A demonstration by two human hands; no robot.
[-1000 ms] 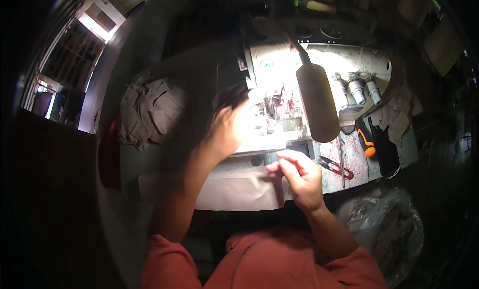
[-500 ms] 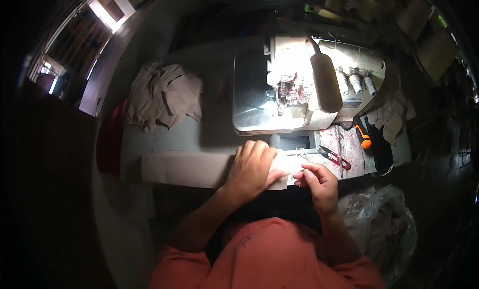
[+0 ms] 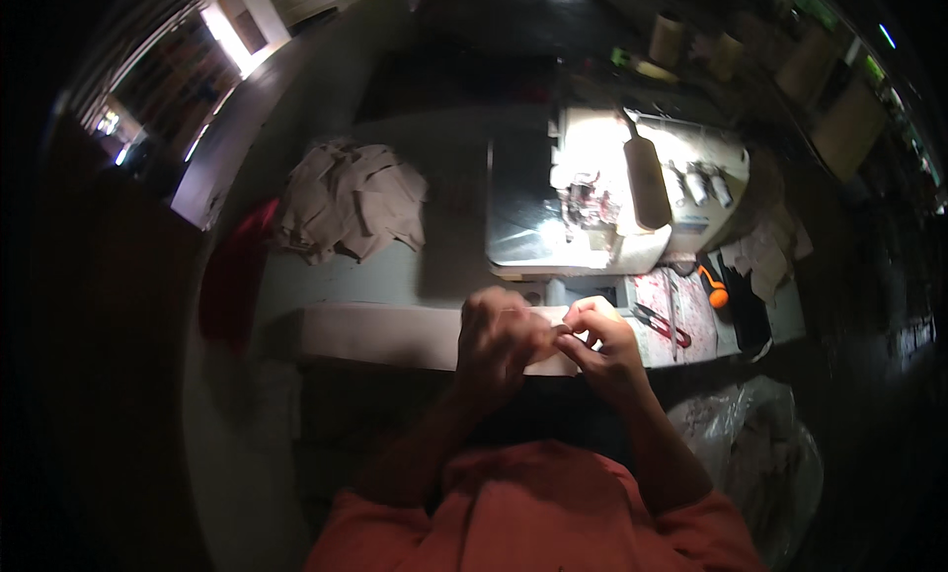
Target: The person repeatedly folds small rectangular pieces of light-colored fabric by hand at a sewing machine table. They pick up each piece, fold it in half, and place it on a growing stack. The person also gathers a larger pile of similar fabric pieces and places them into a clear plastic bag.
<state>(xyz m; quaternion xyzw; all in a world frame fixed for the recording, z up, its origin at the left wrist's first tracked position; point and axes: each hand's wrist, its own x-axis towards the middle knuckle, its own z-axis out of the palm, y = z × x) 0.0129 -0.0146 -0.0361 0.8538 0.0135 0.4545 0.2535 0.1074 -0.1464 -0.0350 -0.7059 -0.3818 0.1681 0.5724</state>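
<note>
A long pale strip of cloth (image 3: pixel 380 337) lies along the table's near edge, in front of a sewing machine (image 3: pixel 528 202). My left hand (image 3: pixel 497 340), smeared by motion, is over the strip's right part, and its fingers are unclear. Beside it, my right hand (image 3: pixel 604 350) is closed in a pinch at the strip's right end. Whatever is between its fingertips is too small to make out. The two hands' fingertips come close together. Right of them lie red-handled thread snips (image 3: pixel 662 326) and a thin metal tool (image 3: pixel 674 300).
A heap of pale cloth pieces (image 3: pixel 355 202) sits at the left of the table, near a red object (image 3: pixel 235 281). A dark lamp head (image 3: pixel 647 182) hangs before the machine. An orange-and-black tool (image 3: pixel 715 289) lies right; below is a clear plastic bag (image 3: pixel 805 453) of scraps.
My left hand has lifted from lying flat on the cloth and is now blurred. My right hand has moved slightly up and left, toward it. The whole view has shifted a little.
</note>
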